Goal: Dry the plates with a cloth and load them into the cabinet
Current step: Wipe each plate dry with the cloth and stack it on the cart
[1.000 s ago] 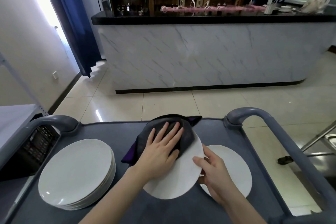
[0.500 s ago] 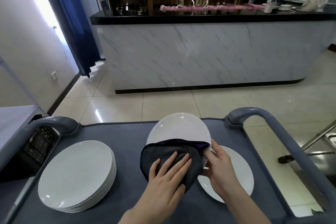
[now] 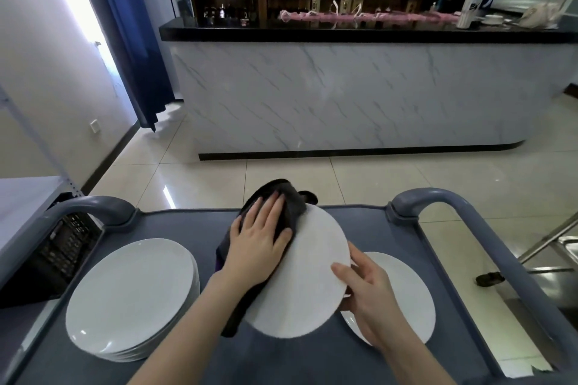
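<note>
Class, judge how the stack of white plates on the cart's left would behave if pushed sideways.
The stack of plates is probably heavy: several rigid, ceramic-looking plates deep. Its glossy plates might slip over each other on the cart tray. Likely breakable if knocked off.

head-worn wide-angle view, looking forward and down, close over cart
</note>
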`<state>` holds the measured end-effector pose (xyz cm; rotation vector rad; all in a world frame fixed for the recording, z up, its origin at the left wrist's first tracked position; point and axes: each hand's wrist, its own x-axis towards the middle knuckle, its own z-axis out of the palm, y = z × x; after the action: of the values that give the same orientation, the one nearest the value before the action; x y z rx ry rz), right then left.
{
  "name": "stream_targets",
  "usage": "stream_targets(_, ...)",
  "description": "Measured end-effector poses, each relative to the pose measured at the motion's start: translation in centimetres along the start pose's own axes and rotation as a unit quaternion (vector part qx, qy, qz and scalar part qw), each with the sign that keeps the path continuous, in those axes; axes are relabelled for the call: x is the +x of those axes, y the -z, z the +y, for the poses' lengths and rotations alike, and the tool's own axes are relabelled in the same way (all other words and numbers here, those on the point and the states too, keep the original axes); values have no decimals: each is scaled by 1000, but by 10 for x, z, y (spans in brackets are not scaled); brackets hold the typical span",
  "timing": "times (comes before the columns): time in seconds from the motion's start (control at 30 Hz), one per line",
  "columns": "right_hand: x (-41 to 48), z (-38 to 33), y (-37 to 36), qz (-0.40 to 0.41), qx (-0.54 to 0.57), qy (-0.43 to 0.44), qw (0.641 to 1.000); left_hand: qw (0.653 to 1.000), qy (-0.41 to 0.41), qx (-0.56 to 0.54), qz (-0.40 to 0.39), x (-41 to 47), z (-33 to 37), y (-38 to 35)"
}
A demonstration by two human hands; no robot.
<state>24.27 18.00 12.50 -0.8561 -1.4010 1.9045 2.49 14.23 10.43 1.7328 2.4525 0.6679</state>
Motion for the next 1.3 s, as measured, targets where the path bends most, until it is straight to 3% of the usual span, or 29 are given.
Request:
stream_targets(0.07, 2, -5, 6, 21, 10, 14, 1000, 999, 26, -43, 0, -11, -14, -3)
stream_targets(0.17, 9, -9, 15, 63, 34, 36, 997, 971, 80, -224, -17, -43, -15, -15)
stream_targets(0.23, 13, -10, 15, 75, 40, 42, 996, 961, 67, -268, -15, -66, -3, -25)
stream_targets(0.37, 16, -6, 9, 73, 49, 26, 996, 983, -31, -178, -25, -96, 25, -35)
stream_targets(0.5, 12, 1, -3, 50, 38, 3, 998, 983, -122, -126, -60, -93, 47, -24)
stream_targets(0.67, 7, 0, -12, 16, 34, -10, 999, 984, -145, -64, -81, -58, 45, -7)
stream_targets(0.83, 1, -1, -11, -5, 32, -26, 999, 980, -189, 23, -50, -32, 42, -1)
stream_targets(0.9, -2, -1, -7, -11, 22, -20, 999, 985, -165, 33, -28, -30, 38, -4)
stream_targets(1.03, -8, -2, 3, -12, 7, -6, 1000, 1000, 0, -21, 0, -20, 16, -9)
stream_targets(1.17, -9, -3, 12, 10, 13, 3, 1000, 997, 11, -63, 35, -30, -3, -13)
stream_targets(1.3, -3, -5, 17, 50, 48, 9, 998, 966, 119, -229, 26, -59, 4, -29)
